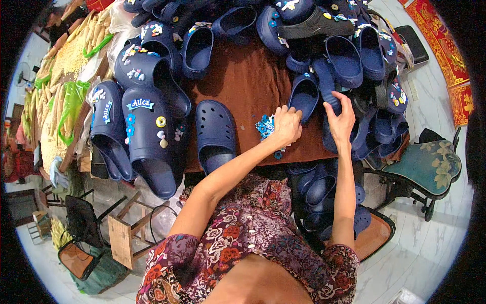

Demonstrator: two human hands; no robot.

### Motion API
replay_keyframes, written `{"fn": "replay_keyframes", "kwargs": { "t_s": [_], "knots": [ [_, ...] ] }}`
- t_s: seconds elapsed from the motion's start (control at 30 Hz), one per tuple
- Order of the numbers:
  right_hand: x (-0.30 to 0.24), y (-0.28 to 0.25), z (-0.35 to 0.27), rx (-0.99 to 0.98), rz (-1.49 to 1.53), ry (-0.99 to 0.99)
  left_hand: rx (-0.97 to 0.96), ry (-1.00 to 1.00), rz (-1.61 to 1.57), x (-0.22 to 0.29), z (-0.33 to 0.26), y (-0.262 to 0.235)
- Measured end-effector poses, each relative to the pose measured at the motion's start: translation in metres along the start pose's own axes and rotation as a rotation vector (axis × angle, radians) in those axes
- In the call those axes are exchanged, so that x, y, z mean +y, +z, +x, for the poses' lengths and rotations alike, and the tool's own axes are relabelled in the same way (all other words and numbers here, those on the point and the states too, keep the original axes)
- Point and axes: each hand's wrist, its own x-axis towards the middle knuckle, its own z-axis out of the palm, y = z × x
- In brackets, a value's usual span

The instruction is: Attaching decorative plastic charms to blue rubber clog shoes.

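Note:
My left hand (288, 125) is closed, fingers bent down beside a small heap of blue and white shoe charms (265, 126). What it pinches, if anything, is hidden under the fingers. Just past its knuckles a navy clog (305, 96) lies with its opening up. My right hand (340, 119) is raised at the near right, thumb and fingers curved and apart, close against a navy clog seen from its side (328, 134). A plain navy clog with round holes (215, 131) rests left of my left forearm.
Decorated navy clogs (148, 129) stand at the left, and more are heaped along the back (316, 25) and right of the brown cloth-covered table (238, 76). Other clogs (319, 187) sit low at the right. A wooden stool (124, 238) and a green office chair (425, 164) flank me.

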Motion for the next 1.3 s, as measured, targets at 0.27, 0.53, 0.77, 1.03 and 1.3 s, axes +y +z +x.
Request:
{"fn": "replay_keyframes", "kwargs": {
  "t_s": [0.27, 0.53, 0.77, 1.03, 1.3],
  "knots": [
    [0.003, 0.0, 0.002, 0.003, 0.011, 0.007, 0.155, 0.025, -0.171, -0.017, 0.005, -0.028],
    [0.003, 0.002, 0.008, 0.041, 0.008, -0.015, 0.127, 0.014, -0.16, -0.058, -0.003, -0.05],
    [0.001, 0.009, 0.009, 0.068, -0.024, -0.053, 0.086, 0.054, -0.231, -0.046, -0.001, -0.047],
    [-0.002, 0.013, 0.01, 0.101, 0.008, -0.059, 0.112, 0.077, -0.256, 0.011, 0.021, -0.01],
    [0.005, 0.017, 0.004, 0.087, 0.0, -0.126, 0.063, -0.015, -0.225, 0.015, 0.029, 0.05]
  ]
}}
